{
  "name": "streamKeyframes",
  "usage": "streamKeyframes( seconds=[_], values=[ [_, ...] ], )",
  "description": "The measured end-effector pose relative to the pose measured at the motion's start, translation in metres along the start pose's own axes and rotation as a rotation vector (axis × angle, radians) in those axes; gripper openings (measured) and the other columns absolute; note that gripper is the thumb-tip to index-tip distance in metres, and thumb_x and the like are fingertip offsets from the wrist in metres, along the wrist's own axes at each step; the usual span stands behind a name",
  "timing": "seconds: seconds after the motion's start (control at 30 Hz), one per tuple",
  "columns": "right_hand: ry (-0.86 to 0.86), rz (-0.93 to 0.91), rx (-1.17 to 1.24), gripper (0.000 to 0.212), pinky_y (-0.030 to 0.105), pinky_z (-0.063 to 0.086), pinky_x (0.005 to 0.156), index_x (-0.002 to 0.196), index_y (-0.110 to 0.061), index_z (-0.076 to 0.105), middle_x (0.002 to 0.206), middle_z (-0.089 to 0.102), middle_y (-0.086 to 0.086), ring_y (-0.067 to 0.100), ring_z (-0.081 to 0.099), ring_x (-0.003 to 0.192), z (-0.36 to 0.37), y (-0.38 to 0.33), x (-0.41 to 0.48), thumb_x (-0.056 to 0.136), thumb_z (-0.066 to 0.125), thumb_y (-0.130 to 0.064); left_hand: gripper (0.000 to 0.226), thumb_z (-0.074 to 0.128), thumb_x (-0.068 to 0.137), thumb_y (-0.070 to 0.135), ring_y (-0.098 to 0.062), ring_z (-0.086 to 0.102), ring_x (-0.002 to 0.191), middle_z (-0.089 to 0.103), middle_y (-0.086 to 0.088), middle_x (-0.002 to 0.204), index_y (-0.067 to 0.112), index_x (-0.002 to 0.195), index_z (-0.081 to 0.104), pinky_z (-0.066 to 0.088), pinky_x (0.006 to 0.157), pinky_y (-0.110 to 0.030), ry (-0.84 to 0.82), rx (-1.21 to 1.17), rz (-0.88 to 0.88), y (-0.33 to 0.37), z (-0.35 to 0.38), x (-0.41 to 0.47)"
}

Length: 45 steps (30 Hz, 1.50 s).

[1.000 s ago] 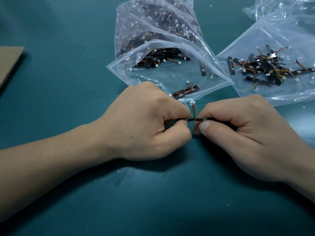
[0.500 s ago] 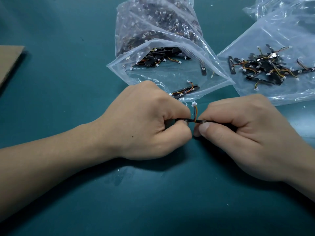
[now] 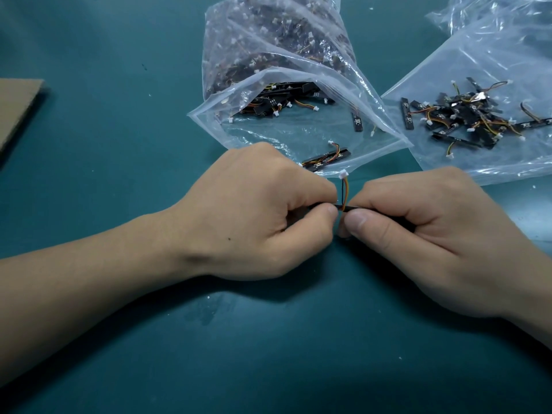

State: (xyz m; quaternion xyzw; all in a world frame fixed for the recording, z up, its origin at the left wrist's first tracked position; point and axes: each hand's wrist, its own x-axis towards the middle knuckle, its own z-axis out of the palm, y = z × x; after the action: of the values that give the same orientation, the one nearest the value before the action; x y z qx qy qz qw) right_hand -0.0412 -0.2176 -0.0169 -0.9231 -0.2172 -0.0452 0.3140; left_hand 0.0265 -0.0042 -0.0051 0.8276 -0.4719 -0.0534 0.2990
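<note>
Fingers (image 3: 330, 212) of the left hand (image 3: 257, 213) are curled in tight, thumb against forefinger, pinching one end of a thin black strip (image 3: 343, 207). Those of the right hand (image 3: 433, 234) pinch the other end the same way. Only a short bit of the strip shows between the two thumbs, held low over the surface (image 3: 268, 354). From that gap a short lead of wires (image 3: 345, 192) stands up, ending in a white connector (image 3: 343, 174) that hangs free.

The work looks like flexing or checking the strip at the wire joint — which of the two I cannot tell. To do it well, the thumbs should stay close to the joint and press on the strip's body, not on the wires. Any bend should be slow and even, and the lead should stay clear of the grip so that nothing tugs at the solder.

Just behind the hands lies an open bag (image 3: 268, 135), mouth toward the person, with a loose strip (image 3: 325, 158) near the left knuckles. To the right a second bag (image 3: 478, 70) carries a pile (image 3: 466, 118) of such strips — probably the place for finished ones.
</note>
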Motion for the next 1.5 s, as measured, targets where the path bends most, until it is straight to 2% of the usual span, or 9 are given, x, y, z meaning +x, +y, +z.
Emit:
streamKeyframes(
  seconds=[0.13, 0.33, 0.47, 0.67, 0.9, 1.0, 1.17, 1.4, 1.5],
  values=[
    [0.014, -0.008, 0.028, 0.034, 0.039, 0.045, 0.06, 0.083, -0.021, 0.071, 0.067, 0.059, -0.011, 0.01, 0.058, 0.065, -0.0005, -0.0006, -0.0004, 0.101, 0.048, -0.039, 0.036, 0.053, 0.088, 0.026, -0.021, 0.037, 0.05, 0.036, 0.008, 0.051, 0.037, 0.06, 0.033, 0.043, 0.055, -0.037, -0.017, 0.013, 0.011, -0.0017, -0.0017, 0.0006],
    [0.019, -0.006, 0.053, 0.047, 0.041, 0.043, 0.059, 0.077, -0.009, 0.069, 0.063, 0.057, 0.002, 0.02, 0.056, 0.062, 0.0012, 0.0027, -0.0016, 0.103, 0.047, -0.04, 0.031, 0.053, 0.088, 0.026, -0.021, 0.038, 0.049, 0.038, 0.007, 0.051, 0.031, 0.061, 0.04, 0.043, 0.054, -0.038, -0.033, -0.004, -0.005, -0.0028, -0.0017, 0.0002],
    [0.029, -0.026, 0.086, 0.036, 0.034, 0.043, 0.058, 0.079, -0.018, 0.069, 0.064, 0.055, -0.008, 0.012, 0.055, 0.061, 0.0008, 0.0008, -0.0014, 0.102, 0.049, -0.037, 0.031, 0.053, 0.089, 0.025, -0.021, 0.037, 0.049, 0.038, 0.007, 0.052, 0.031, 0.062, 0.04, 0.043, 0.053, -0.037, -0.039, 0.005, 0.007, -0.0032, -0.0031, 0.0005],
    [0.04, -0.02, 0.056, 0.049, 0.039, 0.042, 0.059, 0.074, -0.008, 0.068, 0.061, 0.056, 0.003, 0.02, 0.055, 0.06, 0.0017, 0.0038, -0.0028, 0.104, 0.044, -0.039, 0.03, 0.054, 0.09, 0.025, -0.019, 0.038, 0.05, 0.038, 0.007, 0.053, 0.03, 0.063, 0.041, 0.043, 0.054, -0.037, -0.022, -0.009, -0.004, -0.0058, -0.0013, -0.0014],
    [0.079, -0.028, 0.067, 0.037, 0.024, 0.041, 0.059, 0.08, -0.022, 0.069, 0.063, 0.056, -0.012, 0.008, 0.055, 0.062, 0.0023, 0.0008, -0.0007, 0.105, 0.045, -0.036, 0.032, 0.055, 0.091, 0.023, -0.015, 0.04, 0.047, 0.042, 0.008, 0.051, 0.029, 0.062, 0.045, 0.041, 0.05, -0.034, -0.005, -0.057, -0.019, -0.0086, -0.0007, -0.0008],
    [0.067, -0.035, 0.036, 0.039, 0.03, 0.043, 0.059, 0.078, -0.019, 0.068, 0.062, 0.056, -0.008, 0.011, 0.055, 0.06, 0.0023, 0.0009, -0.0012, 0.104, 0.044, -0.036, 0.032, 0.055, 0.092, 0.022, -0.015, 0.04, 0.047, 0.042, 0.006, 0.051, 0.026, 0.061, 0.045, 0.04, 0.05, -0.034, 0.006, -0.06, -0.005, -0.008, 0.0, -0.0005],
    [0.051, -0.017, 0.071, 0.037, 0.033, 0.042, 0.056, 0.079, -0.019, 0.069, 0.06, 0.057, -0.004, 0.014, 0.055, 0.057, 0.0007, -0.0011, -0.0011, 0.102, 0.045, -0.037, 0.034, 0.048, 0.093, 0.014, -0.026, 0.038, 0.05, 0.04, -0.005, 0.051, 0.005, 0.061, 0.05, 0.034, 0.05, -0.037, 0.046, -0.07, 0.072, -0.0053, -0.0023, 0.0],
    [0.042, -0.023, 0.071, 0.033, 0.032, 0.043, 0.058, 0.079, -0.021, 0.069, 0.061, 0.057, -0.002, 0.014, 0.055, 0.059, -0.0007, -0.0016, -0.001, 0.101, 0.047, -0.033, 0.035, 0.045, 0.094, 0.017, -0.023, 0.035, 0.05, 0.037, -0.004, 0.051, 0.005, 0.061, 0.048, 0.033, 0.05, -0.034, 0.072, -0.08, 0.074, -0.0053, -0.001, 0.0007],
    [0.048, -0.031, 0.135, 0.029, 0.025, 0.042, 0.057, 0.075, -0.039, 0.06, 0.061, 0.057, -0.01, 0.008, 0.056, 0.059, -0.0017, -0.0048, 0.0009, 0.1, 0.048, -0.032, 0.034, 0.046, 0.092, 0.016, -0.019, 0.031, 0.05, 0.032, -0.002, 0.051, 0.013, 0.059, 0.04, 0.029, 0.049, -0.027, 0.089, -0.095, 0.104, -0.0047, -0.0021, 0.0002]
  ],
)
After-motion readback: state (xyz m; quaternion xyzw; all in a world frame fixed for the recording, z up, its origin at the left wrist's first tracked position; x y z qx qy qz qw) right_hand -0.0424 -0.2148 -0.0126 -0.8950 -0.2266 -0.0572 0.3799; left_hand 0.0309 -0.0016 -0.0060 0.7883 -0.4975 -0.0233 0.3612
